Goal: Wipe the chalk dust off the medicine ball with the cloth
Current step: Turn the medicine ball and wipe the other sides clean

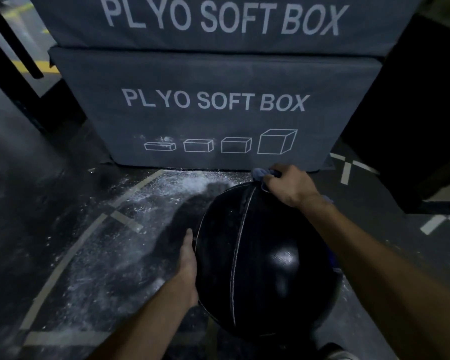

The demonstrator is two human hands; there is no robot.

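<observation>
1 med ball [265, 258], 1 cloth [260, 173], 2 hands, 2 plyo boxes [213, 118]

Medicine ball [265, 258] on floor [50, 178] before stacked plyo boxes [216, 107], chalk dust [166, 188] left.

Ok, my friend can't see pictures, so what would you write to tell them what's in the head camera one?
A right hand grips a blue cloth against the far top of a black ball, while the left hand rests flat on its side. White chalk dust covers the dark floor beside it, and two grey boxes reading PLYO SOFT BOX stand stacked behind.
</observation>
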